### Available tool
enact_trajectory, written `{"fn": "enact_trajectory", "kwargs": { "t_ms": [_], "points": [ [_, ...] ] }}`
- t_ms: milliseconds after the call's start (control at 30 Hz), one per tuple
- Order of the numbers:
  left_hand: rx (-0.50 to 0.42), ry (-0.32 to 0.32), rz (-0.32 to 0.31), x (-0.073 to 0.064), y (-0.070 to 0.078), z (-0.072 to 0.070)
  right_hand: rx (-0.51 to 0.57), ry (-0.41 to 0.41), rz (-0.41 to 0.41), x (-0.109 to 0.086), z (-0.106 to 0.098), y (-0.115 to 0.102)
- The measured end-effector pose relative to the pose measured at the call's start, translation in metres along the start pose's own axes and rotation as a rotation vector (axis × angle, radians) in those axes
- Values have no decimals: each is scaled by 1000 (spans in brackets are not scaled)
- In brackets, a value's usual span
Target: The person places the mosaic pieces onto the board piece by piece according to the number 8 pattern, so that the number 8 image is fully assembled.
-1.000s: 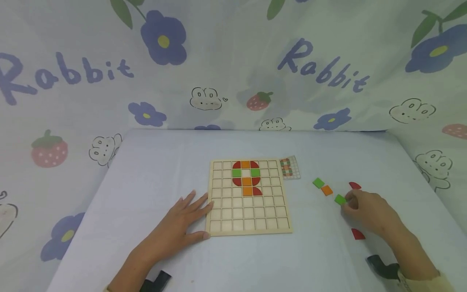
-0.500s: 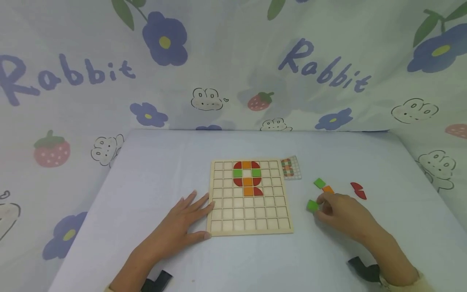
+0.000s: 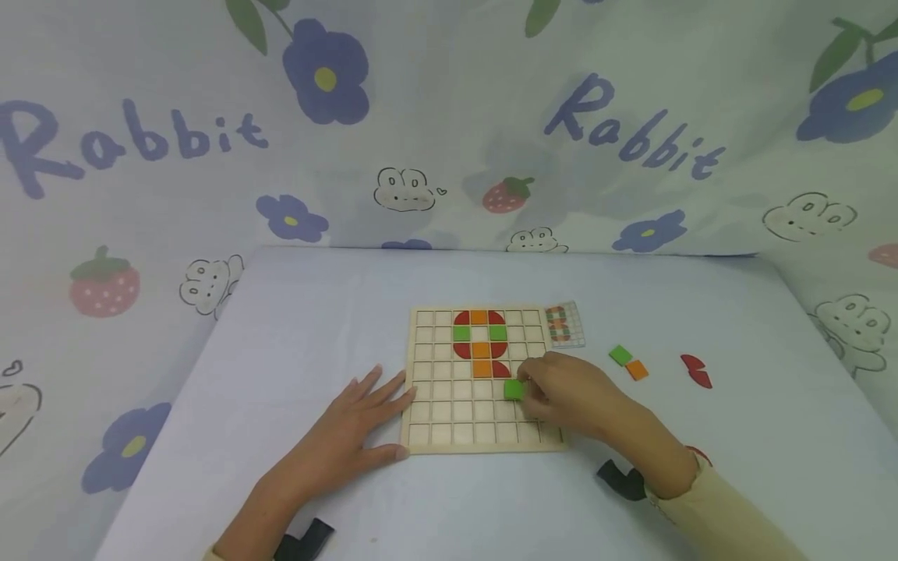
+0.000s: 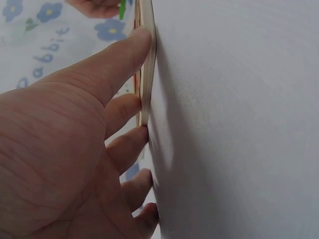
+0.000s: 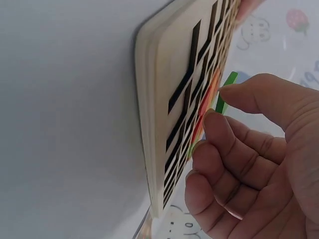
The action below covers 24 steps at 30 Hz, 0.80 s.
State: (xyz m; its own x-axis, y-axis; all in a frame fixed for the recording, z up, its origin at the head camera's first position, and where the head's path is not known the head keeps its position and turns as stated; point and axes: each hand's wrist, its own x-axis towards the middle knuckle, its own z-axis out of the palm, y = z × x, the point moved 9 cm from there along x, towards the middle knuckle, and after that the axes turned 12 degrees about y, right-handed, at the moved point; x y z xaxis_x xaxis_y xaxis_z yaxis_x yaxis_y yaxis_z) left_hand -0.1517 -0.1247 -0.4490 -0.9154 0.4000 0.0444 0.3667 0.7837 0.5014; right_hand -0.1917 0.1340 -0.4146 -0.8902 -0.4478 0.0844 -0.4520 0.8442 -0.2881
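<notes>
My right hand (image 3: 571,391) pinches a green square tile (image 3: 514,389) between thumb and fingertips, over the right part of the wooden grid board (image 3: 442,444). In the right wrist view the green tile (image 5: 227,92) stands edge-on, just off the board's face. My left hand (image 3: 344,436) lies with fingers spread, fingertips and thumb against the board's left edge. In the left wrist view its thumb (image 4: 124,52) rests along the board's rim. Red quarter-round, orange and green pieces fill cells in the board's upper middle, with an orange tile (image 3: 482,368) and a red piece (image 3: 500,369) lowest.
A small pattern card (image 3: 565,324) lies at the board's upper right. Farther right are a loose green tile (image 3: 620,355), an orange tile (image 3: 637,370) and two red quarter-round pieces (image 3: 696,372). Another red piece (image 3: 699,454) is partly hidden by my right wrist.
My right hand has carried the green tile leftward from the loose pieces to above the board. My left hand stays at the board's left edge.
</notes>
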Motion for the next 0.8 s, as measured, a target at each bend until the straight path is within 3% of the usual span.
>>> {"fn": "enact_trajectory", "kwargs": {
  "t_ms": [267, 533, 800],
  "points": [
    [8, -7, -14, 0, 0, 1, -44, -1, -48, 11, 9, -8],
    [11, 12, 3, 0, 1, -1, -15, -14, -55, 13, 12, -9],
    [16, 7, 3, 0, 1, 0, 39, -28, 12, 9, 15, -1]
  ]
}}
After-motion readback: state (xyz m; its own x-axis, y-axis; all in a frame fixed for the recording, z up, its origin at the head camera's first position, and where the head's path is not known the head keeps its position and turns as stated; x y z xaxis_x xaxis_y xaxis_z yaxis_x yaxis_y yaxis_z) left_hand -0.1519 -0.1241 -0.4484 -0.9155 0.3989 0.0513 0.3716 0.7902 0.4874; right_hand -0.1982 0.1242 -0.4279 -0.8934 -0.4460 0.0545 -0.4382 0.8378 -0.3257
